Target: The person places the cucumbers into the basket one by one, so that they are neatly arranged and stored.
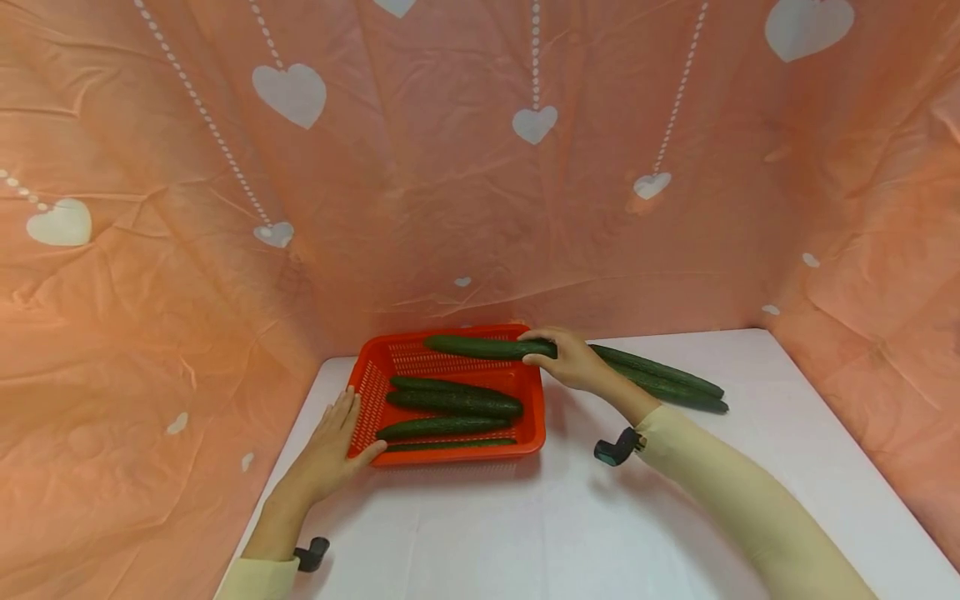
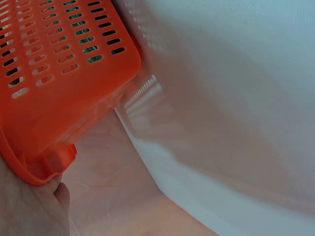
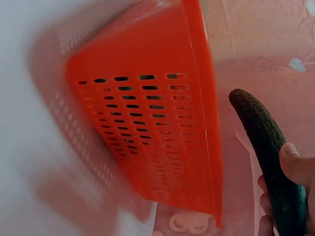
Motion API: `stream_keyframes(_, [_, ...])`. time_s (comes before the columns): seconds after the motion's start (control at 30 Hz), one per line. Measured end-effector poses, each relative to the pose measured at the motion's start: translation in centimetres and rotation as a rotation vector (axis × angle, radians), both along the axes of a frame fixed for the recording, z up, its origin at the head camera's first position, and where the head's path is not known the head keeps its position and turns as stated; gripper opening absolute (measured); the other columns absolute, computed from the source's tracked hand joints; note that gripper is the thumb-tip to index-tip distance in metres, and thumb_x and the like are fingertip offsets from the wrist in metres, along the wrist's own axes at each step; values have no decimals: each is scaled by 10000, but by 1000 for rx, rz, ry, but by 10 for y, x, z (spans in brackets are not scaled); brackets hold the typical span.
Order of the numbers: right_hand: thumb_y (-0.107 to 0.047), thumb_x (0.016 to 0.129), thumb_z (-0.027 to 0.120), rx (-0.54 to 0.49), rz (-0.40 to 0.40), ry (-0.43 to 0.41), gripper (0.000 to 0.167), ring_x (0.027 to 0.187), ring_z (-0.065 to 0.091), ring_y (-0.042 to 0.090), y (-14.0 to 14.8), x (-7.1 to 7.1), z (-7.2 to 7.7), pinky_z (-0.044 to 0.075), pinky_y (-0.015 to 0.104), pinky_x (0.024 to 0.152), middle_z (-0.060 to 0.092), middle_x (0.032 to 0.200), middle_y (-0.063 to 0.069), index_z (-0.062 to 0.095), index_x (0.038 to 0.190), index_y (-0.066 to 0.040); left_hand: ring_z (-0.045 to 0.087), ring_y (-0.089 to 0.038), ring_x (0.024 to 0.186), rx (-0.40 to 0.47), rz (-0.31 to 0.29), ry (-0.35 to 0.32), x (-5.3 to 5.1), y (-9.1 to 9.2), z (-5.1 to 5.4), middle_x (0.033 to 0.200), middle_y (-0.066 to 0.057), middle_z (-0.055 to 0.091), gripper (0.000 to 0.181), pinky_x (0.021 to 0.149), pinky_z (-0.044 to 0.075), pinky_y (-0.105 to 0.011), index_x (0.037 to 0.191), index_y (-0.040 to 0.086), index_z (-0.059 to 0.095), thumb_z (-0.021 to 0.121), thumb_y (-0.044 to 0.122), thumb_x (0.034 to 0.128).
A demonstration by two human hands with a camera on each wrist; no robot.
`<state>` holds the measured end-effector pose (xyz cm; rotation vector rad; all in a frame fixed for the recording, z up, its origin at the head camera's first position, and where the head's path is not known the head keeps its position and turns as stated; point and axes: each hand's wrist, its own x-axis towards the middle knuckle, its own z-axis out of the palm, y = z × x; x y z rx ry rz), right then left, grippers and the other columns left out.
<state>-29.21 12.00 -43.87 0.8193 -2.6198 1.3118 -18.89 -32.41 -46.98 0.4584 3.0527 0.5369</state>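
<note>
A long dark green cucumber (image 1: 480, 347) is gripped by my right hand (image 1: 572, 360) above the back right of a red plastic basket (image 1: 450, 456). In the right wrist view, thumb and fingers curl round this cucumber (image 3: 266, 140) beside the basket's slotted wall (image 3: 147, 54). My left hand (image 1: 330, 450) rests against the basket's left rim, its fingers extended along it and the thumb at the front corner. Several cucumbers (image 1: 453, 403) lie inside the basket, roughly side by side. The left wrist view shows the basket's outer wall (image 2: 64, 105) and part of the left hand (image 2: 29, 211) at the rim.
More cucumbers (image 1: 667, 379) lie on the white table (image 1: 480, 533), right of the basket and partly behind my right hand and forearm. A peach-coloured cloth (image 1: 420, 200) with white hearts hangs behind the table and along both sides.
</note>
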Motion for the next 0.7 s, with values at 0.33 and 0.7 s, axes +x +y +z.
stream_keyframes(0.33, [-163,994,790,11,65,-29,358,1348,605,407,-30,-19,-8,485,582,1151,671,1421,221,730,1321,-30,3,-439,1651,5,1,0,0,0,0,1793,-223,10,1047,1325,64,-614,1686,-63,148,607,618,1036])
stream_keyframes(0.7, [-146,1049,715,85,137,-162,373,1409,556,373,-52,-33,-8,446,547,1197,632,1468,192,674,1404,-39,-2,-434,1653,7,-3,-1,0,1,0,1793,-220,2,1042,1336,37,-572,1688,-59,137,603,611,1042])
